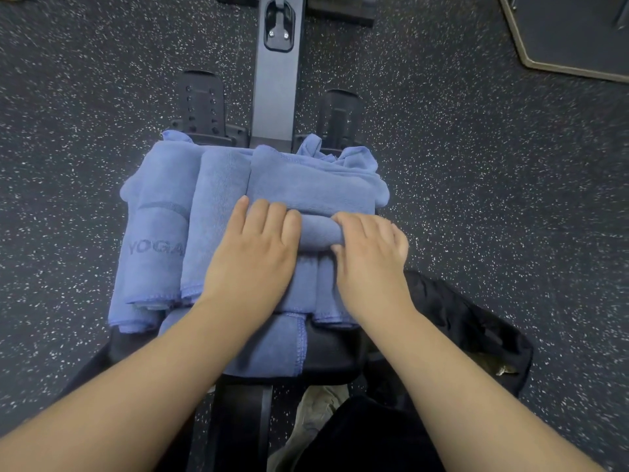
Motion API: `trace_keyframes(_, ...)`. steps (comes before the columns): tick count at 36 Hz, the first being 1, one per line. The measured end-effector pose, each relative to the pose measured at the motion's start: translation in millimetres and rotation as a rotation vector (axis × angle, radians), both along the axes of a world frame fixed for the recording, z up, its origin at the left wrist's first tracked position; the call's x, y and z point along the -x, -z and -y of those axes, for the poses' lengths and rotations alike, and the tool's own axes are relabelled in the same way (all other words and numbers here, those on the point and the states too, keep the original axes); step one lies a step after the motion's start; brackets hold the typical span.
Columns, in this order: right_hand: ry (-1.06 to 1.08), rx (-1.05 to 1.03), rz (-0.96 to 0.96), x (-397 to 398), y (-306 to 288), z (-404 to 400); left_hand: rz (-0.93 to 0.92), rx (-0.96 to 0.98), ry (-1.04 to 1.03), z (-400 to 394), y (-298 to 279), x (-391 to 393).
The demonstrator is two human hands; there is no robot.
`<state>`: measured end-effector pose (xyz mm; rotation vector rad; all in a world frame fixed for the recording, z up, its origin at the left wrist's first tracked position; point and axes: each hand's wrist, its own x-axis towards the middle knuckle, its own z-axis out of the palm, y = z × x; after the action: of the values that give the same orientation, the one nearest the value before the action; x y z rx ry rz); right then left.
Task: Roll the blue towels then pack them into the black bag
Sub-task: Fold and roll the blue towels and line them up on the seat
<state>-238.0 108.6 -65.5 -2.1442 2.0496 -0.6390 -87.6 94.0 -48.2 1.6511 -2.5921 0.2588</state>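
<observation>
This is a gym. The floor (476, 165) is dark rubber flecked with white, the kind laid under exercise machines. A rowing machine's rail (277, 97) runs toward twelve o'clock, with a strapped footrest (200, 103) on each side of it. One of the blue towels (156, 247) stacked on the machine's black seat (333, 352) is printed "YOGA". At two o'clock lies the metal-edged corner of a dark platform (571, 32).
</observation>
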Motion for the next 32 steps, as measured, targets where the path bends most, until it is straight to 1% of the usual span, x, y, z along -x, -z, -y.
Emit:
trace_keyframes(3, 0.002, 0.016, 0.012, 1.1, -4.7, -1.5, -0.065, 0.019, 0.003, -2.2, 1.9, -3.7)
trace_keyframes(7, -0.006, -0.019, -0.008, 4.4, -14.3, -7.5, -0.204, 0.025, 0.059, -5.0, 2.2, -8.2)
trace_keyframes(9, -0.025, -0.026, -0.015, 6.8, -19.7, -11.9, -0.241, 0.028, 0.083, -6.9, 1.2, -10.4)
trace_keyframes(12, -0.054, -0.033, -0.017, 9.3, -26.3, -17.7, -0.246, 0.048, 0.117, -9.6, -0.2, -13.6)
trace_keyframes(16, -0.1, -0.109, -0.009, 12.4, -35.8, -23.8, -0.226, 0.052, 0.155, -12.2, -3.0, -18.6)
trace_keyframes(21, -0.181, -0.313, -0.05, 20.1, -48.6, -26.9, -0.163, -0.009, 0.195, -19.8, -8.1, -21.3)
trace_keyframes(24, -0.2, -0.337, -0.033, 21.2, -49.9, -28.9, -0.142, -0.024, 0.212, -22.9, -8.0, -24.7)
trace_keyframes(32, -0.227, -0.372, -0.021, 22.9, -50.6, -30.4, -0.216, -0.074, 0.197, -25.0, -5.3, -28.2)
